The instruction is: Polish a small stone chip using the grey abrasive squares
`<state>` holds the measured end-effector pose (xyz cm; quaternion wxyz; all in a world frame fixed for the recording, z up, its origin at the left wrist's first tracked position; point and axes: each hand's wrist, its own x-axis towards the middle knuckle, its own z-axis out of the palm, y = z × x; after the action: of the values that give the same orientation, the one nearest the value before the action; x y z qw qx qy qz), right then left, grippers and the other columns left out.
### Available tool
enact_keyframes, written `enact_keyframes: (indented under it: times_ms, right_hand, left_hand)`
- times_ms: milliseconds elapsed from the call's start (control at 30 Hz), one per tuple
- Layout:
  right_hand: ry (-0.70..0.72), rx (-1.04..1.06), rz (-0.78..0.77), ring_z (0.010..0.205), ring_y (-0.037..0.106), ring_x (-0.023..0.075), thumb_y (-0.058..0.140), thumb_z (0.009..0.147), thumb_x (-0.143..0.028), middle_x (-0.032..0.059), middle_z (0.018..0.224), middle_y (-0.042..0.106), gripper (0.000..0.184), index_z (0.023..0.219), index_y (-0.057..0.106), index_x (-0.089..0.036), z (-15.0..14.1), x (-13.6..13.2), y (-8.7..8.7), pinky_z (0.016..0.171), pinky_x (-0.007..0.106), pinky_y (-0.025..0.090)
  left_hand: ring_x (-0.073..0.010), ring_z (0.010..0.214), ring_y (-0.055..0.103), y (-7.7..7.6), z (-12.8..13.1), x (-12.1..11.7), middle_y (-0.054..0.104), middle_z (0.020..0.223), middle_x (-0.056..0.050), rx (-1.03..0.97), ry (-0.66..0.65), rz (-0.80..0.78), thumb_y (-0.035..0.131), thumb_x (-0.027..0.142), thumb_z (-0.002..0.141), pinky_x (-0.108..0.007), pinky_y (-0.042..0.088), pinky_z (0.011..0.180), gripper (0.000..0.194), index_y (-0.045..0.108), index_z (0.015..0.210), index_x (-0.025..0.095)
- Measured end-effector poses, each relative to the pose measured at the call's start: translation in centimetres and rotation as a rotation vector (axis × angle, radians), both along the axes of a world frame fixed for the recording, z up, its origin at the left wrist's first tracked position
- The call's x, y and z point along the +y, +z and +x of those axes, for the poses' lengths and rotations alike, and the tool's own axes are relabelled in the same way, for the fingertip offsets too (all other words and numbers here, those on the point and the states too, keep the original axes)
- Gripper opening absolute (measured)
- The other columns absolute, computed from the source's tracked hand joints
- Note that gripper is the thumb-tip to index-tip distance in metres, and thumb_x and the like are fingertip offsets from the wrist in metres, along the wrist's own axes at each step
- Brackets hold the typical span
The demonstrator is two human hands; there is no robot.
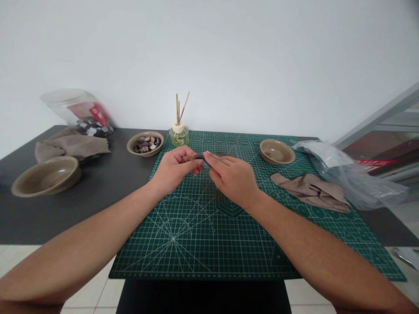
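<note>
My left hand [178,168] pinches a small dark piece [199,156] between thumb and fingers, above the green cutting mat [196,257]. My right hand [234,174] meets it from the right, its fingers held together and bent over the piece. A bit of grey [206,164] shows between the two hands; I cannot tell whether it belongs to the piece or to something under the right fingers. To the left of my hands, a small brown bowl [131,147] holds several dark and brownish flat pieces [147,144].
A reed diffuser [179,135] stands behind my left hand. At right are a brown bowl [277,158], a crumpled brown cloth [312,192] and a clear plastic bag [356,174]. At left are a larger bowl [49,176], another cloth [73,146] and a tipped clear container [68,102].
</note>
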<state>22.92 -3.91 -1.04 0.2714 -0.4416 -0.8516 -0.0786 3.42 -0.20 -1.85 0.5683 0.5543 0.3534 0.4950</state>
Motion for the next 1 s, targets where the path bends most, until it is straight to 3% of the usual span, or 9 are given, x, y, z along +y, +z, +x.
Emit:
enact_keyframes:
  times_ms: [333, 600, 767, 1000]
  right_hand:
    - [-0.063, 0.135, -0.069, 0.101, 0.079, 0.0236, 0.054, 0.103, -0.022, 0.009, 0.118, 0.083, 0.033, 0.127, 0.076, -0.017, -0.2, 0.1, -0.1, 0.087, 0.034, 0.061]
    - [0.061, 0.182, -0.156, 0.091, 0.076, 0.0211, 0.057, 0.105, -0.027, 0.0072, 0.102, 0.083, 0.024, 0.115, 0.077, -0.018, 0.4, 0.8, -0.5, 0.079, 0.029, 0.053]
    - [0.078, 0.205, -0.196, 0.089, 0.074, 0.021, 0.055, 0.107, -0.029, 0.0068, 0.101, 0.082, 0.024, 0.111, 0.077, -0.02, 0.7, 1.0, -0.5, 0.076, 0.03, 0.049]
    - [0.022, 0.456, -0.228, 0.08, 0.07, 0.0196, 0.053, 0.107, -0.04, 0.0037, 0.09, 0.078, 0.024, 0.098, 0.067, -0.023, 0.8, 1.3, -0.7, 0.072, 0.03, 0.046]
  left_hand:
    - [-0.0096, 0.056, 0.059, -0.4, 0.0, 0.4, 0.065, 0.062, 0.004, 0.054, -0.025, 0.056, 0.087, 0.025, 0.073, -0.023, 0.047, 0.057, 0.029, 0.059, 0.076, 0.019]
    - [-0.0101, 0.058, 0.056, -0.3, -0.2, 0.7, 0.062, 0.063, 0.004, 0.147, -0.081, 0.098, 0.087, 0.027, 0.075, -0.023, 0.043, 0.057, 0.028, 0.06, 0.076, 0.018]
    - [-0.0106, 0.062, 0.061, -0.3, -0.1, 0.7, 0.065, 0.069, 0.005, 0.09, -0.05, 0.176, 0.088, 0.019, 0.07, -0.023, 0.049, 0.06, 0.033, 0.068, 0.097, 0.019]
    - [-0.0102, 0.064, 0.067, -0.8, 0.0, 1.0, 0.07, 0.069, 0.004, -0.026, -0.005, 0.129, 0.092, 0.017, 0.066, -0.023, 0.056, 0.065, 0.034, 0.068, 0.091, 0.017]
